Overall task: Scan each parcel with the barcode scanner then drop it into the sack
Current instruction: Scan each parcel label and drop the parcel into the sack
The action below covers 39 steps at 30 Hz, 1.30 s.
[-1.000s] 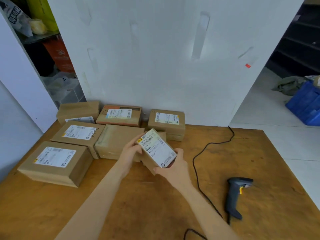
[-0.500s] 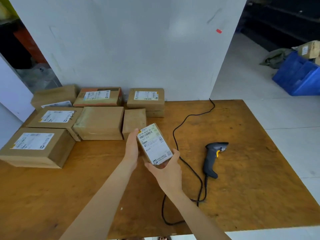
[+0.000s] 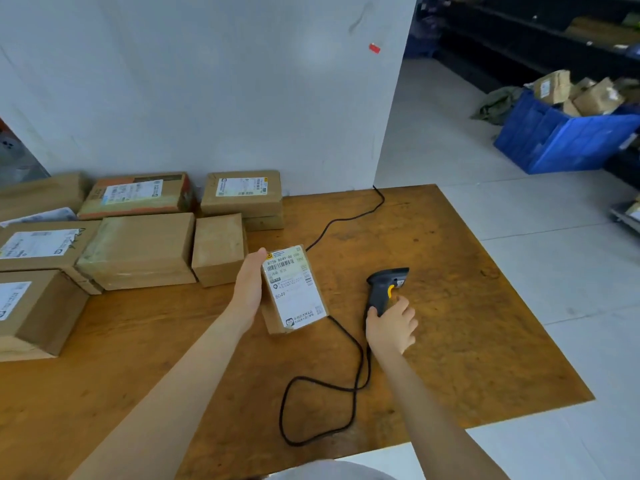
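Note:
My left hand [image 3: 248, 289] holds a small brown parcel [image 3: 294, 289] by its left side, white label facing up, just above the wooden table [image 3: 467, 323]. A black barcode scanner [image 3: 384, 287] with a yellow trigger lies on the table to the right of the parcel. My right hand [image 3: 391, 323] rests on the scanner's handle, fingers curling around it. The scanner's black cable [image 3: 322, 386] loops toward the table's front edge. No sack is in view.
Several more brown parcels [image 3: 138, 251] sit in rows at the table's back left against a white wall [image 3: 207, 81]. A blue crate [image 3: 568, 133] with parcels stands on the floor at the far right, near dark shelving.
My right hand let go of the parcel and moved right onto the scanner's handle. My left hand alone now holds the parcel. The camera has turned slightly right.

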### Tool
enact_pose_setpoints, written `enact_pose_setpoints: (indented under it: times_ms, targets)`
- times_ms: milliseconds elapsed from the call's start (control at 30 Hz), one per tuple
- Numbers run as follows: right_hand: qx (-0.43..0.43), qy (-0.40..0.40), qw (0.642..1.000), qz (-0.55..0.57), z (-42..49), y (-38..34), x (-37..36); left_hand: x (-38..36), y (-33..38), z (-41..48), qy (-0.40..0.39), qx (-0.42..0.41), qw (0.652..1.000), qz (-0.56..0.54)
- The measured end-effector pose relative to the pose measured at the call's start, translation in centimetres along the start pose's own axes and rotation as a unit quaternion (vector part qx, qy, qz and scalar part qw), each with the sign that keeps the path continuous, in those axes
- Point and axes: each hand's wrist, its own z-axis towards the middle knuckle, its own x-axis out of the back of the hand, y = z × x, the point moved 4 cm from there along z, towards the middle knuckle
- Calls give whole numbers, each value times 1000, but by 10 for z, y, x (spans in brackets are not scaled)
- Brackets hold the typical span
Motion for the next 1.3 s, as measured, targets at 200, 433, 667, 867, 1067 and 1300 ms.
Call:
enact_pose_setpoints:
  times_ms: [200, 433, 667, 867, 1067, 1300]
  targets:
    - [-40, -45, 998, 4, 31, -10, -20, -4, 6, 2, -6, -14, 1000, 9]
    - [-47, -72, 996, 37, 41, -24, -29, 4, 8, 9, 3, -26, 1000, -4]
    - [54, -173, 916, 359, -15, -68, 14, 13, 10, 13, 30, -37, 999, -15]
    - [271, -374, 832, 308, -100, -97, 47, 24, 7, 9, 65, -48, 996, -35]
    - [319, -404, 818, 256, -132, -102, 50, 30, 12, 8, 70, -41, 993, -79]
    - [288, -377, 827, 300, -144, -101, 52, 33, 14, 9, 65, -53, 993, -83]
